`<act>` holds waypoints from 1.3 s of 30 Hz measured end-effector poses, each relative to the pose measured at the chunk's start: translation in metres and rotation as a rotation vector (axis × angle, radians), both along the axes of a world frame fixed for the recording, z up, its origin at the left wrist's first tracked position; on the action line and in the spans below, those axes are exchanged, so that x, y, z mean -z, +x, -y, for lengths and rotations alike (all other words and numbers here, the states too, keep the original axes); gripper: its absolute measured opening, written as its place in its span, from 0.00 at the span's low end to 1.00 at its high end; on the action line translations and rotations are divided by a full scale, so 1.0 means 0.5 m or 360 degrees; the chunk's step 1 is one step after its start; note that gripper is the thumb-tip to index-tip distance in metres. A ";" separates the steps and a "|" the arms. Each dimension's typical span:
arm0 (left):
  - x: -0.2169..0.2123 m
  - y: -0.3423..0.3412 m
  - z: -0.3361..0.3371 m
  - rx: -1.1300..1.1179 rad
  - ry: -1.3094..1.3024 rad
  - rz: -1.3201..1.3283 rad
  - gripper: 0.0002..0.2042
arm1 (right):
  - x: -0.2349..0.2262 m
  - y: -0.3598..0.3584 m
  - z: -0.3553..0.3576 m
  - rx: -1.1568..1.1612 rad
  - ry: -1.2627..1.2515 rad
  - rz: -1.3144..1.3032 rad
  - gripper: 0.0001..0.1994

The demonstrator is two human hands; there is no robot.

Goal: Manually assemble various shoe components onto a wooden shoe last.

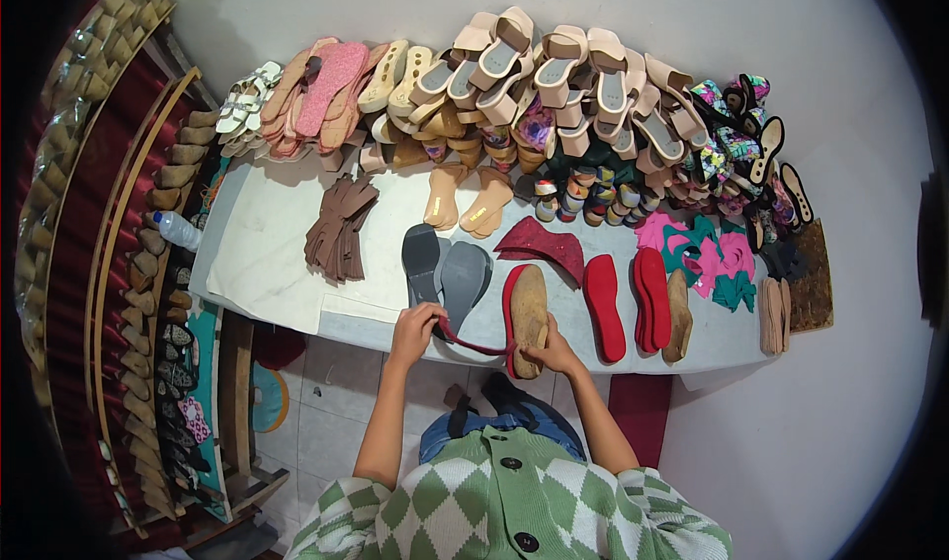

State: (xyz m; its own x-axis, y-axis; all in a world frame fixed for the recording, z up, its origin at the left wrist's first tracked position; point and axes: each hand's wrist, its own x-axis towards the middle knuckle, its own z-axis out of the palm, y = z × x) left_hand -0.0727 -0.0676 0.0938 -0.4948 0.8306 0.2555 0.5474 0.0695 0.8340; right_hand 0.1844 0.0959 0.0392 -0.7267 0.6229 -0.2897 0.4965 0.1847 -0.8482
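My right hand (554,352) grips a tan shoe last (531,313) by its near end, at the table's front edge. Against the last's left side lies a red sole (510,293), mostly hidden by it. Pinched in my left hand (419,329) is one end of a dark red strap (476,347), which stretches across to the near end of the last. Just beyond my left hand lie grey and black soles (463,278). A dark red sparkly upper piece (544,249) rests beyond the last. More red soles (603,308) and another last (678,315) lie to the right.
Finished sandals (504,61) are heaped along the back wall. Brown straps (341,229), beige insoles (482,202) and pink and green cut pieces (707,254) lie on the white table (267,224). At the left stands a rack of shoe lasts (148,263) beside a plastic bottle (178,230).
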 end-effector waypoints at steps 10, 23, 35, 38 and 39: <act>0.082 -0.035 0.015 -0.0288 -0.0018 0.0755 0.06 | -0.015 0.004 0.006 0.0030 -0.0135 -0.0051 0.50; 0.031 -0.064 -0.038 -0.0274 0.0279 0.1077 0.07 | -0.016 0.031 0.014 0.0161 -0.0117 -0.0127 0.45; -0.014 -0.018 -0.143 0.0144 0.0012 0.0827 0.06 | -0.054 0.090 0.003 0.0388 0.0459 0.0560 0.47; -0.013 0.009 -0.156 0.0591 -0.0012 0.1397 0.08 | -0.051 0.094 -0.012 0.0380 0.0447 0.0529 0.46; -0.002 0.012 -0.157 0.0593 -0.0016 0.1396 0.08 | -0.046 0.092 -0.018 0.0377 0.0425 0.0525 0.46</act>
State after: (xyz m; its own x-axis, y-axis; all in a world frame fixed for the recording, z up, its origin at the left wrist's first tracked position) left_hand -0.0666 0.0107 0.0950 -0.2094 0.9738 -0.0891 -0.2848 0.0264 0.9582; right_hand 0.2301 0.1048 0.0622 -0.4524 0.8439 -0.2882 0.7854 0.2240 -0.5770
